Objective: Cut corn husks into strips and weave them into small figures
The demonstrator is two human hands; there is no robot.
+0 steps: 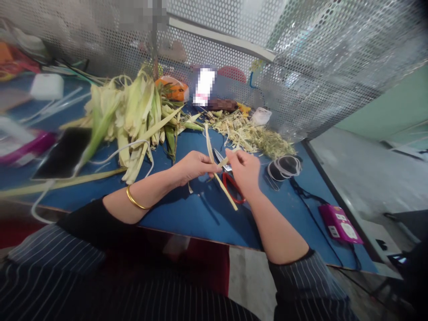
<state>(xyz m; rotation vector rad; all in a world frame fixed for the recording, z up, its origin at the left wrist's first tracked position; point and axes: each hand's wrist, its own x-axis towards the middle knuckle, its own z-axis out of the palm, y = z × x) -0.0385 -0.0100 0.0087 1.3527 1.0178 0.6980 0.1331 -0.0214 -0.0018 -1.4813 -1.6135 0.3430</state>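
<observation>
Over the middle of the blue table, my left hand [199,167] pinches a long pale strip of corn husk [227,189] between thumb and fingers. The strip runs from above the hand down toward the near right. Close beside it, my right hand [244,167] is closed on a short piece of husk that reaches across to the left fingertips. Whether both pieces are joined cannot be seen. Beneath the right hand lie scissors with red handles [233,189], their blades pointing away and partly hidden.
A heap of corn husks [133,111] lies at the left, near a dark phone [63,151] with a white cable. Husk shreds [250,131] are piled at the back right. A spool of cord [284,168] and a purple pack [341,223] sit right, with a perforated metal screen [214,51] behind.
</observation>
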